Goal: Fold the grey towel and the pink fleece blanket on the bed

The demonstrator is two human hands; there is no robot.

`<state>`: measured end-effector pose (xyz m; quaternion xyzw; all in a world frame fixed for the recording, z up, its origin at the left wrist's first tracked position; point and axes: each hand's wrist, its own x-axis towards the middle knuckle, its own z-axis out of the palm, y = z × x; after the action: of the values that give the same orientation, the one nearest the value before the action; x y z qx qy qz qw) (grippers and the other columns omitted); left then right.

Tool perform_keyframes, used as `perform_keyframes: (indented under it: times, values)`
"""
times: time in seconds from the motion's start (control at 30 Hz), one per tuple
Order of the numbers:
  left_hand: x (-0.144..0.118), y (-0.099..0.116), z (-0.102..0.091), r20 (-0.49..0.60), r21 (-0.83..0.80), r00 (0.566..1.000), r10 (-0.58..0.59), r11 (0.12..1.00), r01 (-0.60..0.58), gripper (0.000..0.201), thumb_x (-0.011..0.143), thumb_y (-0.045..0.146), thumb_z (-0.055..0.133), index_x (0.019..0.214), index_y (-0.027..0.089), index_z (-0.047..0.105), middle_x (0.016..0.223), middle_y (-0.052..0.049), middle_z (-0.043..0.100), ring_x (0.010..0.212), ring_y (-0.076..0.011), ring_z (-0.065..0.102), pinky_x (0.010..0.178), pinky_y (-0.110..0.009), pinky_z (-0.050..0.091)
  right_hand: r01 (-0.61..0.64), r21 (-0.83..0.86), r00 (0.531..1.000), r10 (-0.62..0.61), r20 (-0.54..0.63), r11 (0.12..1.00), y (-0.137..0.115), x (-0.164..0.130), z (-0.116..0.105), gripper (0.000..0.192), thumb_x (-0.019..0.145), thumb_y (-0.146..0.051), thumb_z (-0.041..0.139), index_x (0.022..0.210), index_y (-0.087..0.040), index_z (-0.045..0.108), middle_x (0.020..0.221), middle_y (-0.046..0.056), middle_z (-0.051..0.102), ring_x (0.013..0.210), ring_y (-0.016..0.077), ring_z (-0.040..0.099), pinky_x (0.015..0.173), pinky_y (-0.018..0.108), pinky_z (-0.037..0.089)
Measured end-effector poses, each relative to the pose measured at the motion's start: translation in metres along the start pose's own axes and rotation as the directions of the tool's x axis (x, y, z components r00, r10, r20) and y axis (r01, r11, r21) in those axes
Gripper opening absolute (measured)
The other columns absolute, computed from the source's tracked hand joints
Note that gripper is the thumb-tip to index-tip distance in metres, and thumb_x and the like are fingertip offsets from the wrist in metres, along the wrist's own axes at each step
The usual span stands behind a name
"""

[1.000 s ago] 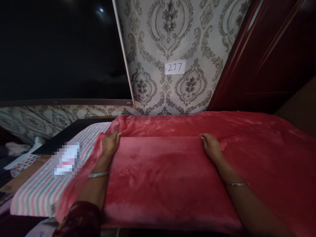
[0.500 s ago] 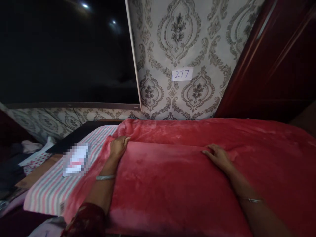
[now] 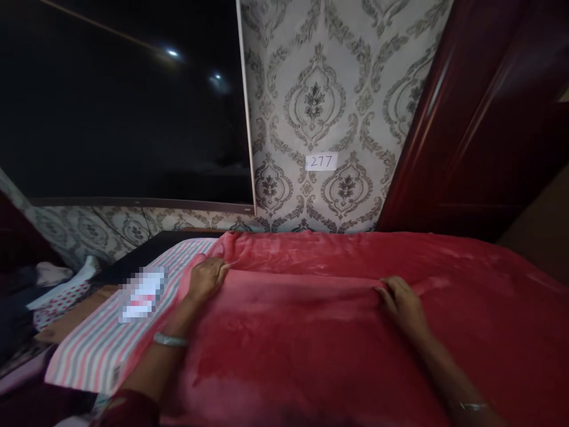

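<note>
A red plush blanket point(image 3: 293, 350) covers most of the surface in front of me, with one layer folded over on top. My left hand point(image 3: 208, 277) is closed on the far left corner of that folded layer, and a bracelet circles its wrist. Farther right, my right hand point(image 3: 405, 305) pinches the same far edge between thumb and fingers. Between the two hands the edge runs nearly straight, slightly lifted, with a shadowed crease below it. Beneath the blanket's left side lies a striped cloth point(image 3: 91, 350) in pink, grey and white.
On the striped cloth rests a blurred-out white and pink item point(image 3: 142, 296). A large dark television point(image 3: 133, 118) hangs at the back left. A paper marked 277 point(image 3: 321, 161) is stuck to the patterned wall. Dark red wooden furniture point(image 3: 462, 118) stands at right; piled fabrics point(image 3: 57, 296) lie far left.
My hands have moved slightly farther apart, both keeping hold of the blanket's folded edge. The view has shifted, so the wall and television sit lower in it.
</note>
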<state>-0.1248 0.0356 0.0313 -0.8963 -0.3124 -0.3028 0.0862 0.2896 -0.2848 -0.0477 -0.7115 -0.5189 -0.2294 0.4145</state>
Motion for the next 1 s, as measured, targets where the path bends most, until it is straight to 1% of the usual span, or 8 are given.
perform_keyframes:
  times: [0.13, 0.23, 0.37, 0.53, 0.63, 0.77, 0.9, 1.0]
  values:
    - [-0.025, 0.005, -0.018, 0.157, 0.000, 0.963, 0.218, 0.975, -0.220, 0.033, 0.091, 0.051, 0.050, 0.077, 0.023, 0.059, 0.082, -0.010, 0.067, 0.080, -0.0258, 0.064, 0.073, -0.036, 0.045, 0.022, 0.007, 0.998, -0.023, 0.056, 1.000, -0.002, -0.016, -0.022, 0.036, 0.097, -0.055, 0.041, 0.084, -0.026, 0.058, 0.079, 0.008, 0.065, 0.074, 0.0259, 0.064, 0.068, 0.039, 0.053]
    - [-0.042, 0.012, -0.028, 0.271, 0.000, 0.914, 0.303, 0.949, -0.315, 0.019, 0.089, 0.039, 0.056, 0.081, 0.022, 0.060, 0.087, -0.011, 0.067, 0.081, -0.0255, 0.063, 0.071, -0.036, 0.045, -0.018, 0.011, 0.994, 0.017, 0.105, 1.000, -0.005, -0.021, -0.034, 0.035, 0.096, -0.054, 0.042, 0.083, -0.026, 0.058, 0.078, 0.008, 0.065, 0.073, 0.0270, 0.064, 0.068, 0.040, 0.054]
    - [-0.051, 0.018, -0.038, 0.363, 0.043, 0.904, 0.226, 0.965, -0.258, 0.013, 0.086, 0.015, 0.050, 0.084, 0.021, 0.061, 0.088, -0.011, 0.066, 0.085, -0.0249, 0.064, 0.075, -0.035, 0.046, -0.048, -0.038, 0.994, 0.052, 0.098, 0.998, -0.009, -0.019, -0.048, 0.041, 0.094, -0.060, 0.039, 0.085, -0.025, 0.058, 0.082, 0.013, 0.067, 0.078, 0.0305, 0.066, 0.072, 0.042, 0.054]
    - [-0.052, 0.009, -0.045, 0.390, 0.070, 0.920, 0.024, 0.996, -0.055, 0.016, 0.085, 0.014, 0.048, 0.084, 0.019, 0.062, 0.095, -0.013, 0.069, 0.092, -0.0269, 0.065, 0.082, -0.037, 0.048, 0.039, -0.067, 0.997, -0.034, 0.075, 0.997, -0.011, -0.010, -0.058, 0.051, 0.094, -0.067, 0.036, 0.084, -0.023, 0.058, 0.077, 0.011, 0.066, 0.073, 0.0274, 0.065, 0.068, 0.038, 0.053]
    - [-0.054, -0.003, -0.053, 0.315, -0.014, 0.947, -0.063, 0.997, 0.071, 0.022, 0.080, 0.013, 0.046, 0.090, 0.019, 0.065, 0.094, -0.010, 0.072, 0.090, -0.0251, 0.066, 0.083, -0.034, 0.049, 0.054, -0.090, 0.995, -0.045, 0.090, 0.994, -0.015, -0.002, -0.062, 0.053, 0.095, -0.068, 0.034, 0.081, -0.023, 0.058, 0.076, 0.010, 0.066, 0.071, 0.0257, 0.064, 0.066, 0.036, 0.052]
    - [-0.048, -0.008, -0.080, 0.075, -0.072, 0.987, -0.143, 0.986, 0.149, 0.030, 0.083, 0.020, 0.042, 0.102, 0.019, 0.066, 0.100, -0.009, 0.073, 0.092, -0.0245, 0.068, 0.081, -0.032, 0.049, 0.008, -0.151, 0.999, -0.002, 0.037, 0.989, -0.026, 0.011, -0.073, 0.054, 0.094, -0.069, 0.031, 0.079, -0.023, 0.055, 0.075, 0.011, 0.065, 0.070, 0.0260, 0.063, 0.065, 0.036, 0.050]
    - [-0.027, 0.009, -0.126, -0.006, 0.050, 0.986, -0.168, 0.984, 0.168, 0.025, 0.088, 0.029, 0.048, 0.101, 0.021, 0.069, 0.099, -0.008, 0.072, 0.090, -0.0252, 0.068, 0.076, -0.032, 0.046, -0.094, -0.247, 0.990, 0.064, -0.127, 0.964, -0.030, 0.022, -0.105, 0.054, 0.092, -0.068, 0.032, 0.081, -0.022, 0.058, 0.079, 0.013, 0.066, 0.069, 0.0268, 0.063, 0.060, 0.037, 0.046]
    - [-0.003, 0.029, -0.168, -0.066, 0.159, 0.978, -0.197, 0.966, 0.205, 0.026, 0.089, 0.034, 0.055, 0.102, 0.017, 0.069, 0.096, -0.007, 0.070, 0.090, -0.0251, 0.067, 0.080, -0.032, 0.044, -0.182, -0.391, 0.972, 0.107, -0.207, 0.902, -0.020, 0.028, -0.138, 0.061, 0.095, -0.066, 0.028, 0.090, -0.018, 0.066, 0.082, 0.017, 0.067, 0.068, 0.0270, 0.061, 0.058, 0.038, 0.042]
